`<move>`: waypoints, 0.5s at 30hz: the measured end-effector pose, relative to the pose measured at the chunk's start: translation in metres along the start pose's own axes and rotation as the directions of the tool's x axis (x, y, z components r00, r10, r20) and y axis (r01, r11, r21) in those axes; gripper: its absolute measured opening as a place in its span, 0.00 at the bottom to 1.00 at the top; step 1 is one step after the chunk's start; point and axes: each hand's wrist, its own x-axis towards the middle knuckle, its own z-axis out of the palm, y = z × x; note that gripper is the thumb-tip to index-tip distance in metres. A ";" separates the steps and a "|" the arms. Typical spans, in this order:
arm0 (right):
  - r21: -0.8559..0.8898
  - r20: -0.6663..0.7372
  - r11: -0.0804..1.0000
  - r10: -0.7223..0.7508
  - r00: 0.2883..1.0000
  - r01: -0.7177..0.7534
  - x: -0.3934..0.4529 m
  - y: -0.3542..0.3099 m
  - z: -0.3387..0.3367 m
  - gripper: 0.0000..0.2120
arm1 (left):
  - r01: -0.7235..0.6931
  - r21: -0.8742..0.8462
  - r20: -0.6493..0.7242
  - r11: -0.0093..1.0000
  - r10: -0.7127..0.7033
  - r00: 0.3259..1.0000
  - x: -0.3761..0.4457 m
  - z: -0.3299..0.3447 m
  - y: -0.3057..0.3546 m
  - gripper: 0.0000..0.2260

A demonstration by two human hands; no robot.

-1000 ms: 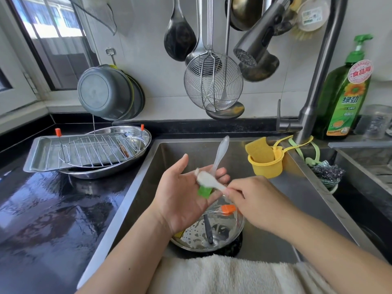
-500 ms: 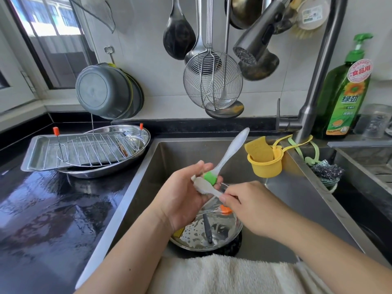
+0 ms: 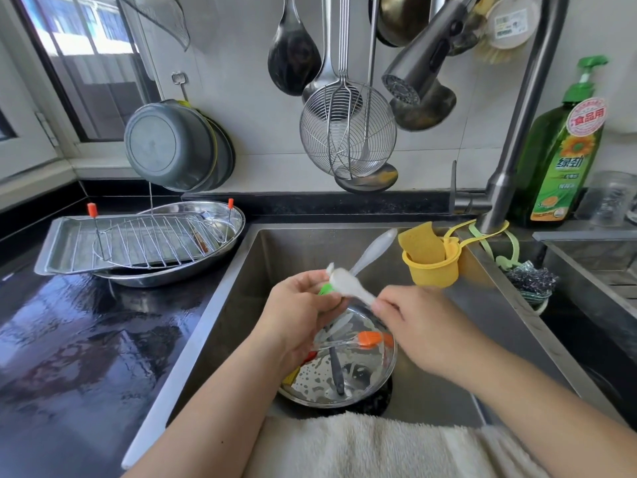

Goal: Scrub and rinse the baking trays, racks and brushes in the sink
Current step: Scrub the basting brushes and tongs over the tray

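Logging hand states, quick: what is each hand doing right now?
Left hand: grips the green brush.
Right hand: pinches the white brush, scrubbing the green one.

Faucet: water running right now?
No: the faucet spray head shows no stream below it, and the sink wall behind is unbroken by falling water.

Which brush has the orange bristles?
The brush lying across the round steel dish in the sink; the hand-held one has a green head.
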 end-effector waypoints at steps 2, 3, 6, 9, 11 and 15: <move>-0.053 0.078 0.999 0.009 0.997 -0.005 -0.001 -0.003 0.009 0.16 | -0.010 0.043 -0.002 0.999 0.010 1.000 -0.002 0.001 0.000 0.14; -0.074 0.059 0.996 0.047 0.997 -0.042 0.002 0.001 0.008 0.17 | -0.004 0.030 -0.013 1.000 0.004 1.000 -0.002 0.001 0.001 0.13; -0.062 -0.085 0.978 0.196 0.977 -0.201 0.013 0.019 -0.002 0.18 | 0.005 -0.031 -0.023 1.000 -0.006 1.000 -0.002 -0.002 0.004 0.11; -0.017 -0.026 0.990 0.136 0.990 -0.137 0.008 0.011 0.001 0.17 | 0.003 -0.013 -0.006 1.000 -0.003 1.000 -0.002 0.000 0.003 0.11; -0.010 0.069 0.998 0.055 0.996 -0.055 0.000 -0.004 0.010 0.15 | 0.001 0.027 0.002 1.000 -0.001 1.000 -0.003 0.000 0.002 0.11; -0.065 -0.084 0.976 0.201 0.976 -0.206 0.011 0.015 -0.002 0.17 | 0.020 0.034 0.022 0.999 -0.021 1.000 -0.004 -0.003 0.004 0.10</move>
